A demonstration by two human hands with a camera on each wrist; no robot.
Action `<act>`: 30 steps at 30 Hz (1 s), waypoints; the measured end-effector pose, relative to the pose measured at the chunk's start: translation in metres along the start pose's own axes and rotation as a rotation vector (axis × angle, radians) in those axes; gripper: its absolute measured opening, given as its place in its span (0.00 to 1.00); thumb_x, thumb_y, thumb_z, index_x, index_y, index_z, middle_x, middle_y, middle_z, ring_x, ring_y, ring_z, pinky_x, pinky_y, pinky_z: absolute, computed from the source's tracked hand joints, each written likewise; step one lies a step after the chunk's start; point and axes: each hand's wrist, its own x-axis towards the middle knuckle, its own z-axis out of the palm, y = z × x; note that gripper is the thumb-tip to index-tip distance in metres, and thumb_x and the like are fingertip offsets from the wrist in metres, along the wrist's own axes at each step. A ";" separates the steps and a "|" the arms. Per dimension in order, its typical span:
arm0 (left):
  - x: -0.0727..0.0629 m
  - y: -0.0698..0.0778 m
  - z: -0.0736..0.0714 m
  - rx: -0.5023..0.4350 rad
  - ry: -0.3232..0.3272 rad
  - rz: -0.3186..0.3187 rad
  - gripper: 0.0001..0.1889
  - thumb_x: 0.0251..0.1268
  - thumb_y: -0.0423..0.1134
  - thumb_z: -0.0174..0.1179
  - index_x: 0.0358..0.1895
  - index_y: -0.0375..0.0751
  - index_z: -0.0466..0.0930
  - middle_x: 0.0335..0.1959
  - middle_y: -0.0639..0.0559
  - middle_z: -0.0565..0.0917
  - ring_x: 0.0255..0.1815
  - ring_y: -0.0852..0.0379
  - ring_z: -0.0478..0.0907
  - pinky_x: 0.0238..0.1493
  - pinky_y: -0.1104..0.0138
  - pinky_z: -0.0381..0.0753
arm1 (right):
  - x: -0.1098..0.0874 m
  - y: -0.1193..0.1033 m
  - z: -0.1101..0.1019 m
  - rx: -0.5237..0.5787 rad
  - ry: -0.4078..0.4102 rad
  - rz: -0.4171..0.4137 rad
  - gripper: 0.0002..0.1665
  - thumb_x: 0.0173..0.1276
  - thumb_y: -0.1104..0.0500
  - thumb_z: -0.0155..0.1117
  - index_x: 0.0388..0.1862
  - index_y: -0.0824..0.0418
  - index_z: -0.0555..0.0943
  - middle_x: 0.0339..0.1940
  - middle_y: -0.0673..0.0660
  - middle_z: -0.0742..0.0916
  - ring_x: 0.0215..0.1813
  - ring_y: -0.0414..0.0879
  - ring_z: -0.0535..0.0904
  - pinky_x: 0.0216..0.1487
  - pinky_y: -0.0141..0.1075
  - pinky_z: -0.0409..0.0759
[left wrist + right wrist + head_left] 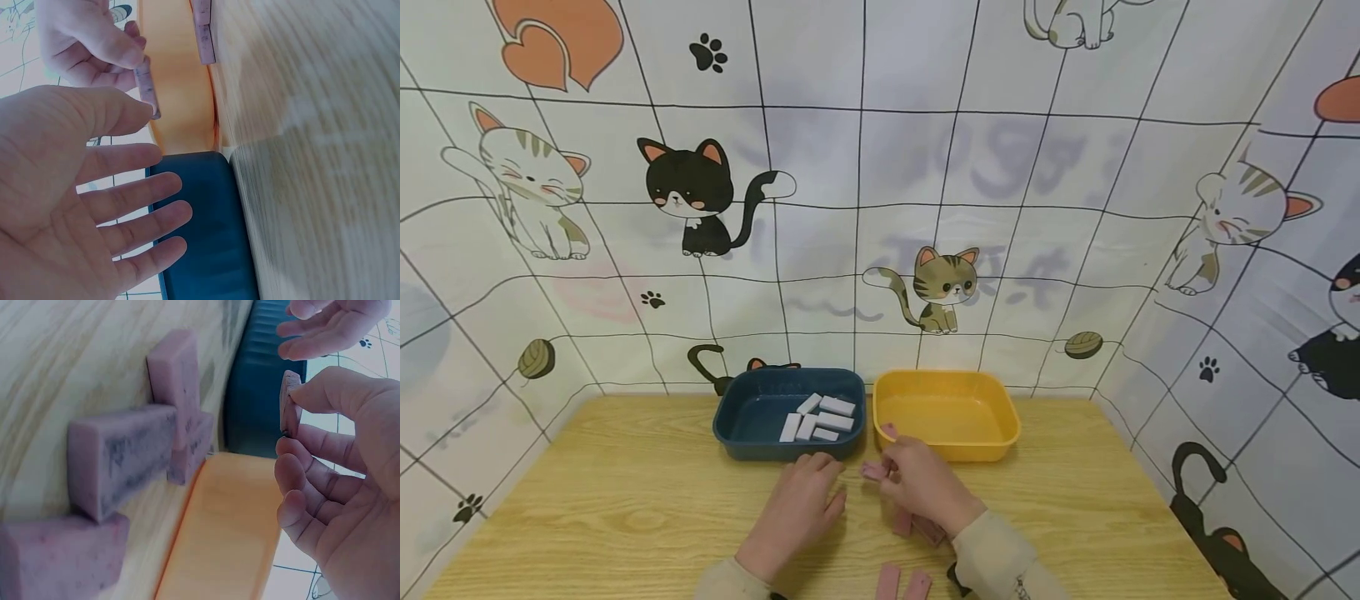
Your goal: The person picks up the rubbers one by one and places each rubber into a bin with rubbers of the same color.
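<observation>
Grip: your right hand is pinching one pink block between thumb and fingertips, holding it on edge just in front of the yellow tray, above the table. Your left hand is holding nothing; its fingers are lying straight and relaxed, palm turned toward the block, in front of the blue tray.

Progress, as judged from how things are lying now: the blue tray is holding a cluster of white blocks, roughly six, and no white ones are showing loose on the table. The yellow tray is looking empty in the head view. Pink blocks on the table are lying close against the yellow tray's outer wall in the right wrist view, some touching each other, and two more are lying near your sleeves at the bottom edge. So the white sorting is appearing done, and the pink sorting is appearing barely begun, with the held block and the loose ones all left.

Labels: no brand or readable writing is showing on blocks or trays. Faint mirrored characters are showing through the cat-print backdrop, too blurred to read.
</observation>
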 end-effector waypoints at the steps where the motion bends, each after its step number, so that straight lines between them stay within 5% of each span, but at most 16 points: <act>1: 0.000 0.001 0.000 0.002 0.002 0.006 0.12 0.58 0.35 0.71 0.45 0.35 0.86 0.42 0.47 0.84 0.43 0.47 0.80 0.43 0.50 0.80 | 0.000 0.001 -0.001 -0.003 0.009 -0.002 0.06 0.61 0.62 0.73 0.31 0.58 0.83 0.31 0.52 0.80 0.31 0.40 0.71 0.33 0.31 0.74; 15: 0.004 0.007 0.001 0.018 -0.012 0.056 0.12 0.60 0.37 0.71 0.46 0.37 0.86 0.43 0.48 0.84 0.43 0.50 0.80 0.44 0.53 0.81 | -0.007 0.005 -0.019 0.032 0.054 0.032 0.08 0.63 0.57 0.75 0.37 0.57 0.84 0.35 0.51 0.82 0.34 0.40 0.73 0.37 0.34 0.77; 26: 0.006 0.014 0.002 0.020 0.027 0.110 0.12 0.59 0.36 0.70 0.45 0.37 0.86 0.44 0.48 0.84 0.43 0.51 0.79 0.44 0.54 0.80 | -0.010 0.017 -0.031 -0.065 0.191 -0.050 0.06 0.57 0.64 0.72 0.32 0.59 0.82 0.31 0.52 0.81 0.32 0.39 0.71 0.33 0.32 0.74; 30: 0.008 0.017 0.001 0.019 -0.004 0.101 0.11 0.62 0.37 0.69 0.46 0.38 0.86 0.45 0.48 0.84 0.44 0.51 0.79 0.45 0.55 0.80 | -0.008 0.023 -0.035 -0.096 0.225 -0.047 0.06 0.57 0.64 0.72 0.31 0.59 0.82 0.29 0.51 0.80 0.31 0.40 0.71 0.32 0.32 0.73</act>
